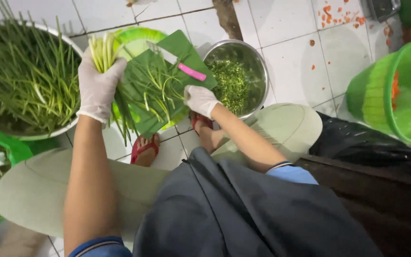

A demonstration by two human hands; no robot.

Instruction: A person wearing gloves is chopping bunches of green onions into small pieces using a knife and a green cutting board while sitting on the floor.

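Chopping partly done: steel bowl [236, 76] at 1 o'clock holds cut greens; left hand [98, 85] clenches uncut stalk bundle [102, 50]; right hand [200, 100] grasps green board [167, 88] edge; big basin [24, 81] at 10 o'clock remains full.

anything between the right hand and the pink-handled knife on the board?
Nothing visible. The right hand rests at the green cutting board's near edge; the knife lies further up the board, apart from it. Only loose green stalks lie on the board beside that path. The left hand grips a bundle of stalks.

Knife [179, 65] on cutting board [186, 53], bowl [258, 62] right, basin [70, 126] left.
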